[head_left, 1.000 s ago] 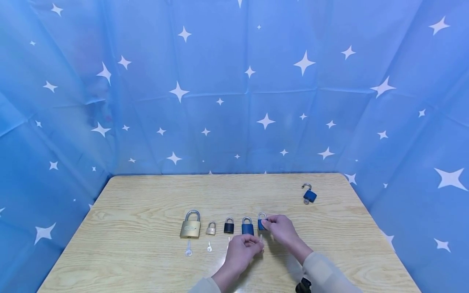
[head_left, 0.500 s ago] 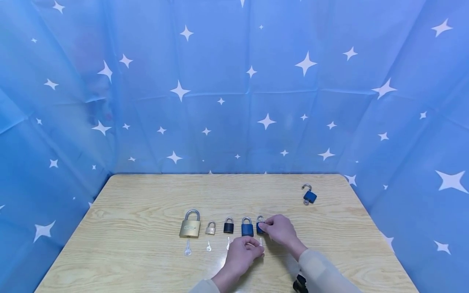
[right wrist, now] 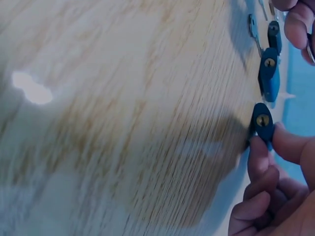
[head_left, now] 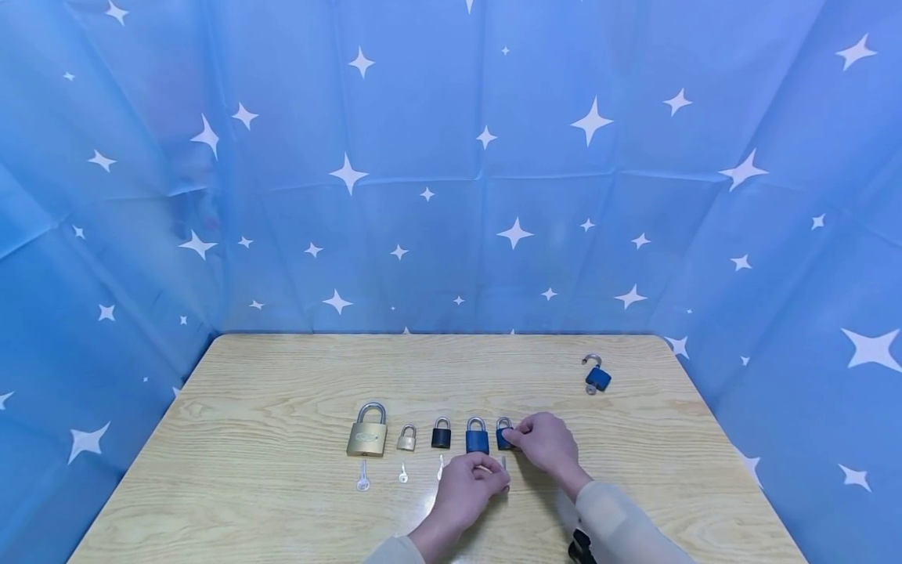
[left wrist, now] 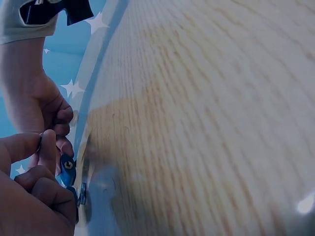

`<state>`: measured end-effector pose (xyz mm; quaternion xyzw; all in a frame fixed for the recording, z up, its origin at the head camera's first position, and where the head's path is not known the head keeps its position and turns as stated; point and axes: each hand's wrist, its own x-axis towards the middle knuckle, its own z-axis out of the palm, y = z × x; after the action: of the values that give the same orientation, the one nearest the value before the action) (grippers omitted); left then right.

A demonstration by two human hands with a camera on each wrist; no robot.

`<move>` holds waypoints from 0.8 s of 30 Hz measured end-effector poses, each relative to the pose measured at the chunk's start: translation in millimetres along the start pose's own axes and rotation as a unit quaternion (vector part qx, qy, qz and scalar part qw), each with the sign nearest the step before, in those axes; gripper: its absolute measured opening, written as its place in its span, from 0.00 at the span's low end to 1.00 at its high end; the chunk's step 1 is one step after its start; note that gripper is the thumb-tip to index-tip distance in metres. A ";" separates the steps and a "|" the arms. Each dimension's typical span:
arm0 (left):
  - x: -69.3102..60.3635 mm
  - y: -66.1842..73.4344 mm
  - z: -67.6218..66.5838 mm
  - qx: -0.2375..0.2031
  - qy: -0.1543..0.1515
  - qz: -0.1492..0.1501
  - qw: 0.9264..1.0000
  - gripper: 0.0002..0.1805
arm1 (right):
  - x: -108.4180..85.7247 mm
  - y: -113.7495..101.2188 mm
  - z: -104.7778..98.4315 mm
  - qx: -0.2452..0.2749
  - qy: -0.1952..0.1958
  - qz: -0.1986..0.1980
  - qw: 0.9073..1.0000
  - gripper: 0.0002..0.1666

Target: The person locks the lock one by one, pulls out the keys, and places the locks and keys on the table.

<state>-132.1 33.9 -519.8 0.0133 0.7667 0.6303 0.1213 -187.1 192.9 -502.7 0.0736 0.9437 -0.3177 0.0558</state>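
Observation:
At the right end of a row of padlocks, my right hand point(head_left: 548, 445) pinches a small blue padlock point(right wrist: 262, 119) between thumb and fingers. Its shackle is closed, and its keyhole faces the right wrist camera. Just in front and to the left, my left hand point(head_left: 465, 489) pinches a small key point(head_left: 503, 464) between thumb and forefinger; the fingers mostly hide it. The key is apart from the keyhole. A larger blue padlock point(head_left: 477, 440) lies beside the small one, just beyond the left hand.
Farther left lie a black padlock point(head_left: 441, 433), a small brass padlock point(head_left: 406, 439) and a large brass padlock point(head_left: 367, 436), with keys point(head_left: 362, 476) in front. An unlocked blue padlock point(head_left: 598, 379) with a key in it lies at the back right of the wooden table point(head_left: 282, 376).
My left hand has shifted slightly, uncovering more of the key before the black padlock. The small blue padlock has moved a little in my right hand.

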 end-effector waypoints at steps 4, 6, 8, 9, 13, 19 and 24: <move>1.3 1.1 0.9 0.010 -0.001 0.005 1.000 0.05 | 0.1 2.2 -0.1 -0.007 0.004 0.004 1.000 0.13; 1.5 1.3 1.6 0.013 0.000 0.009 1.000 0.05 | -0.2 3.3 -0.8 -0.009 0.005 0.004 1.000 0.14; 1.6 1.6 2.3 0.017 0.001 0.014 1.000 0.05 | -0.3 4.3 -1.5 -0.012 0.005 0.006 1.000 0.14; 1.8 1.6 2.8 0.020 0.003 0.018 1.000 0.05 | -0.3 4.8 -2.0 -0.013 0.005 0.005 1.000 0.14; 3.1 2.5 4.9 0.046 0.013 0.028 0.998 0.05 | 0.2 6.7 -5.3 -0.009 0.004 0.005 1.000 0.17; 5.1 7.9 8.6 0.128 0.041 0.020 0.991 0.04 | 1.2 11.8 -14.1 0.004 0.006 0.000 1.000 0.28; 10.0 11.2 12.5 0.225 0.066 0.012 0.972 0.04 | 2.0 15.5 -19.8 0.020 -0.001 0.016 1.000 0.29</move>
<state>-140.7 50.0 -512.8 0.0077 0.8950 0.4422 0.0572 -187.5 217.3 -496.4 0.0889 0.9359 -0.3355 0.0606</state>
